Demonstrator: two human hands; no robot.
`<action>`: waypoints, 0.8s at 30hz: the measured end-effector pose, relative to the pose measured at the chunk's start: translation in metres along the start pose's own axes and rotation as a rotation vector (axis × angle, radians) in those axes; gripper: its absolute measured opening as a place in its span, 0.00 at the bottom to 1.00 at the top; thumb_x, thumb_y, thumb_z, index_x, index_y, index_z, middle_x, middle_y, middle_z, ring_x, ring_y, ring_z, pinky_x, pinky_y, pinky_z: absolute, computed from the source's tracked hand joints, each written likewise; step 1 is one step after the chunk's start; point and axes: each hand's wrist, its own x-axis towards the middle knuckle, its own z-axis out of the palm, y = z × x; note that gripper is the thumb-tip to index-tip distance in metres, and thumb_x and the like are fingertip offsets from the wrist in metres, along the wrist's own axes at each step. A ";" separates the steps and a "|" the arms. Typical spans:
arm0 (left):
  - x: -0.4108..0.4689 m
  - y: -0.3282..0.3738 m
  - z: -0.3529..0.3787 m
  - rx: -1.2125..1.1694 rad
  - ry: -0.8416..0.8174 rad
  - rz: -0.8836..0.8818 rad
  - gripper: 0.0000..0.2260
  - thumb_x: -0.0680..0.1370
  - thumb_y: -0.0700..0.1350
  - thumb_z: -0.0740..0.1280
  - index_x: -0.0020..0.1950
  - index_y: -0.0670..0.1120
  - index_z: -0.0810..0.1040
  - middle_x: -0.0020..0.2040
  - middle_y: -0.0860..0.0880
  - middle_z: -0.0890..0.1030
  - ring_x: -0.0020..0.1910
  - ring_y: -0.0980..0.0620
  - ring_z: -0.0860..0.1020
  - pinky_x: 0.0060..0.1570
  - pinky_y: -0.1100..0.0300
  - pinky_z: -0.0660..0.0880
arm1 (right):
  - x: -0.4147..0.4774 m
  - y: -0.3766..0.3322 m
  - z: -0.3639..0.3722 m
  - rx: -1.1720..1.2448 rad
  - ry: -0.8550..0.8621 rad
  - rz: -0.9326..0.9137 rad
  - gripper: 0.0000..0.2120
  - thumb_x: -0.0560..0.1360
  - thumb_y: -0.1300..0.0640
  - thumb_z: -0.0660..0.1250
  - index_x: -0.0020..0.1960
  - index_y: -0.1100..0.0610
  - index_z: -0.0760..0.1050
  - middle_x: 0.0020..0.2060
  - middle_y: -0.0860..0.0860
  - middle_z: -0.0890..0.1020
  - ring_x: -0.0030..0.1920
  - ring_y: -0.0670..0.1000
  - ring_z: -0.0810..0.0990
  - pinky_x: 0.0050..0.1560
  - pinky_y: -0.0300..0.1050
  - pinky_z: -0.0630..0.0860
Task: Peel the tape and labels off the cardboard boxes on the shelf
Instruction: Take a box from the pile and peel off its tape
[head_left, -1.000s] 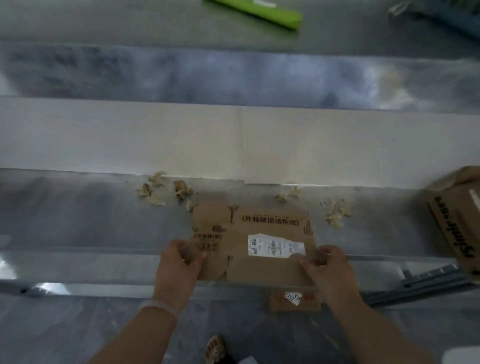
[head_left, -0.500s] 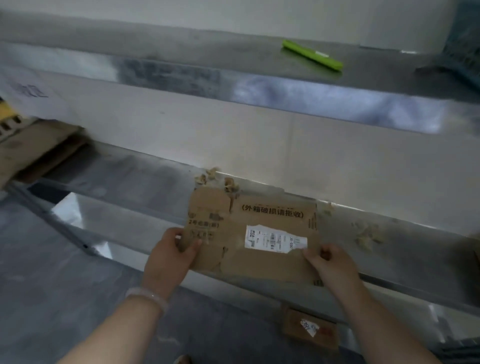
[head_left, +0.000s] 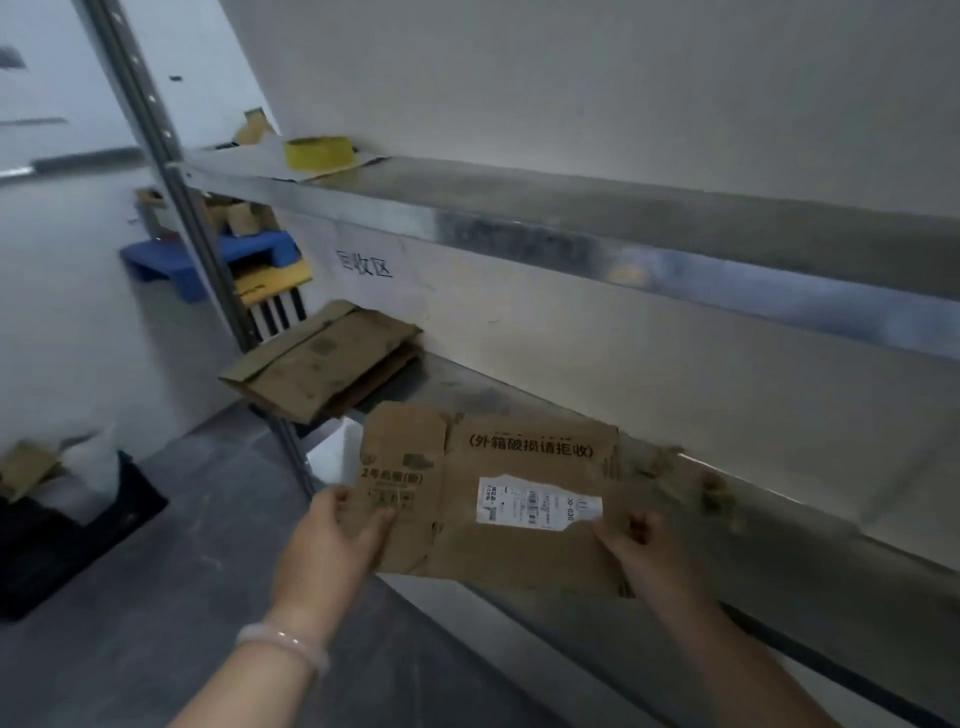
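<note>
Overhanging the front edge of the shelf (head_left: 810, 566), the flattened cardboard box (head_left: 467, 540) is gripped at opposite ends by the left hand (head_left: 332, 551) and right hand (head_left: 649, 551). Its label (head_left: 537, 504) is thus presented face-up, presumably for peeling.

I see a flattened cardboard box (head_left: 498, 540), torn and creased, printed face toward me, held over the front edge of the lower shelf (head_left: 493, 387). A ragged white label (head_left: 537, 503) sticks to its middle. More flattened boxes (head_left: 322, 364) lie stacked at the shelf's left end.
</note>
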 end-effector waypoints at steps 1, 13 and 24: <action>0.016 -0.011 -0.015 0.003 0.013 -0.005 0.23 0.72 0.61 0.70 0.61 0.51 0.71 0.51 0.52 0.79 0.48 0.50 0.76 0.42 0.56 0.72 | 0.003 -0.012 0.022 0.010 -0.009 -0.009 0.16 0.73 0.45 0.70 0.55 0.51 0.71 0.48 0.48 0.79 0.48 0.51 0.79 0.46 0.49 0.79; 0.201 -0.073 -0.086 0.092 0.017 0.010 0.29 0.72 0.63 0.68 0.67 0.48 0.70 0.58 0.50 0.78 0.55 0.48 0.78 0.50 0.54 0.75 | 0.090 -0.099 0.178 -0.090 -0.085 -0.050 0.18 0.72 0.43 0.71 0.54 0.53 0.75 0.48 0.48 0.80 0.47 0.48 0.79 0.42 0.44 0.74; 0.401 -0.080 -0.089 0.267 -0.020 0.019 0.23 0.73 0.62 0.68 0.62 0.50 0.73 0.54 0.49 0.80 0.47 0.49 0.78 0.49 0.55 0.76 | 0.218 -0.171 0.285 -0.074 -0.205 0.023 0.22 0.71 0.40 0.71 0.58 0.52 0.78 0.46 0.47 0.83 0.45 0.47 0.83 0.44 0.46 0.80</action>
